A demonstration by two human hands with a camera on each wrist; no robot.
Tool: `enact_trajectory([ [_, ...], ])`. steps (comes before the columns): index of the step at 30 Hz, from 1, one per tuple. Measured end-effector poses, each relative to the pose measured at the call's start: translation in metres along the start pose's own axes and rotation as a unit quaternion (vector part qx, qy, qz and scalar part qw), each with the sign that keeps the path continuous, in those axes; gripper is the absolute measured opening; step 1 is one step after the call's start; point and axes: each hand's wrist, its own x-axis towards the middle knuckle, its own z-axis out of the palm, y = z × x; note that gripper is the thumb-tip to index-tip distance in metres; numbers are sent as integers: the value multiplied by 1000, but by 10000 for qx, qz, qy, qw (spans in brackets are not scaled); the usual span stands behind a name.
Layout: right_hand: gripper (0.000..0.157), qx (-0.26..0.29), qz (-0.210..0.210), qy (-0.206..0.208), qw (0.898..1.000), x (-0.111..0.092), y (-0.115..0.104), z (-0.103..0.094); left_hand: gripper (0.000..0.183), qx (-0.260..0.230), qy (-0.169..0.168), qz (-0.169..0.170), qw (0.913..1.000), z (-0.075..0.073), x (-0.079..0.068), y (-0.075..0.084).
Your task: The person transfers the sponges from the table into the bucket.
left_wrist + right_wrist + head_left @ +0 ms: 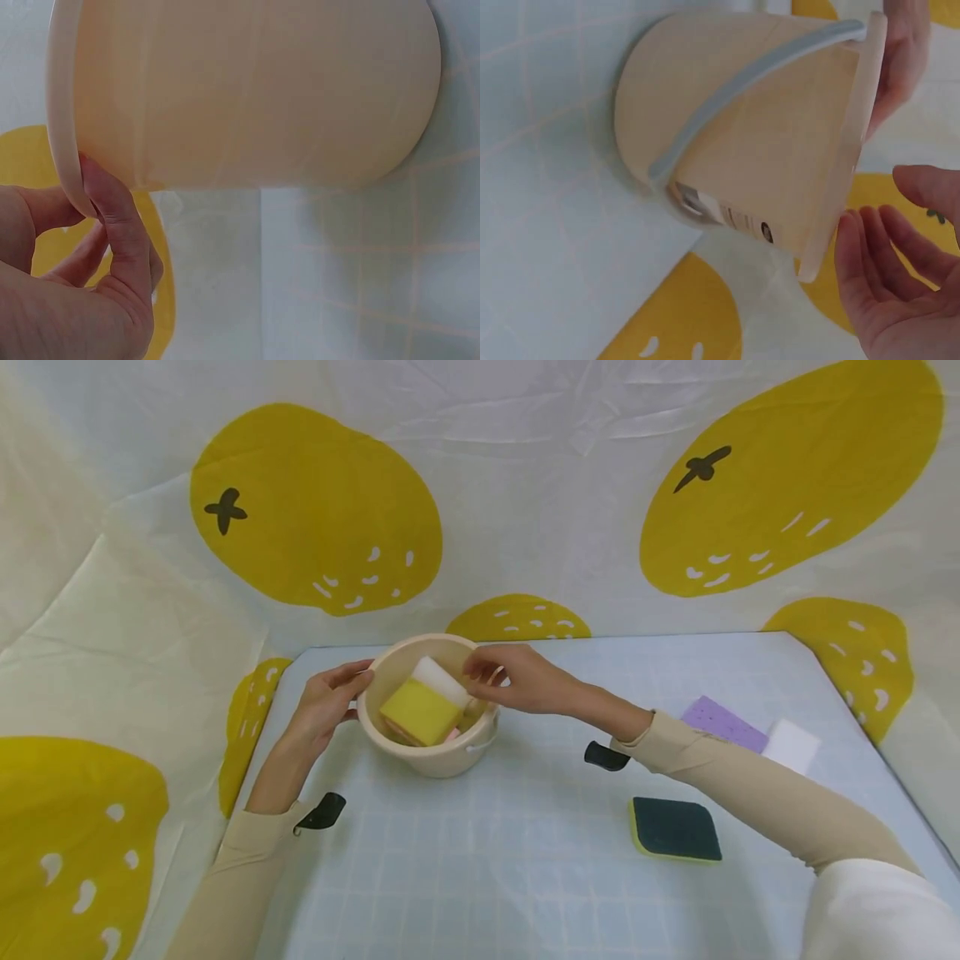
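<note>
Both the left hand [322,706] and the right hand [525,678] are held at a cream bucket [433,764], which is set on a pale blue checked worktop [480,860], left of centre and near the far edge. The left forearm is extended from the lower left, and the bucket's near-left rim is pinched by that hand's thumb and fingers. The right forearm is stretched across from the lower right; its hand is placed over the opposite side of the rim, with fingers loosely bent and thumb held apart from them. Whether the right fingertips touch the rim cannot be told. Only from the head view are the contents revealed: a yellow sponge [420,712] is laid partly over a white block [442,682] inside. On the worktop to the right, a purple sponge [723,723] and a second white block [792,745] are partly hidden by the right sleeve [757,793], and a dark green and yellow scourer [675,828] is seen nearer. By the left wrist camera, the pinched rim is shown close up; by the right, a pale handle [739,82] and a printed label [731,217] are shown on the bucket's outside.
</note>
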Motion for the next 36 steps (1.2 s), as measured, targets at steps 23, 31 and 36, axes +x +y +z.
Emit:
enact_trajectory([
  [23,27,-171,324,339,9988,-53,15,-31,51,-199,-48,40,9998,0,1,-4],
  [31,29,-204,511,369,9978,-73,20,-39,52,-286,-55,58,9996,0,2,-5],
  [36,31,-311,743,451,9957,-87,20,-45,52,-354,-65,75,9993,0,2,-6],
])
